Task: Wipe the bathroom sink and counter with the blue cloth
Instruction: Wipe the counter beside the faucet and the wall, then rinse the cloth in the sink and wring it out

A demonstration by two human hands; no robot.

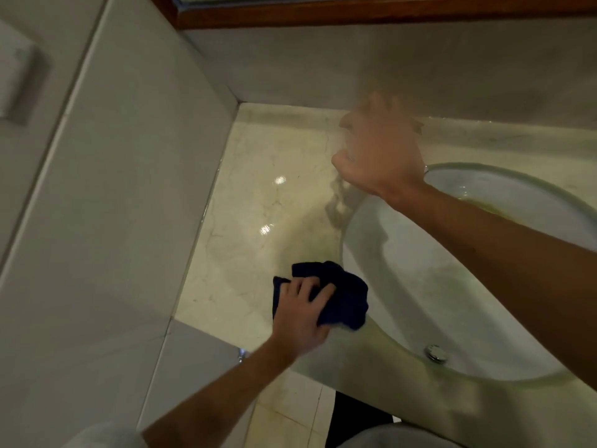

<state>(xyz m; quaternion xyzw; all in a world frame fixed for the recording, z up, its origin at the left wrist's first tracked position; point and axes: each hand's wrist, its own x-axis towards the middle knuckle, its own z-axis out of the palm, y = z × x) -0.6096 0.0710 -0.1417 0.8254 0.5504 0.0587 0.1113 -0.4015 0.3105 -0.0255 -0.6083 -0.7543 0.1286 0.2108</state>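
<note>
A crumpled dark blue cloth [339, 295] lies on the cream marble counter [258, 195], right beside the left rim of the white oval sink [420, 286]. My left hand [300, 312] lies on top of the cloth, its fingers curled into the fabric. My right hand [381, 150] is raised over the back of the counter, behind the sink, and is blurred by motion. Its fingers are curled around something pale and see-through that I cannot identify.
A grey tiled wall [113, 189] borders the counter on the left, and a backsplash under a wooden mirror frame [355, 14] closes off the back. The chrome drain [436, 352] sits in the near part of the sink. Floor tiles [290, 412] show below the counter's edge.
</note>
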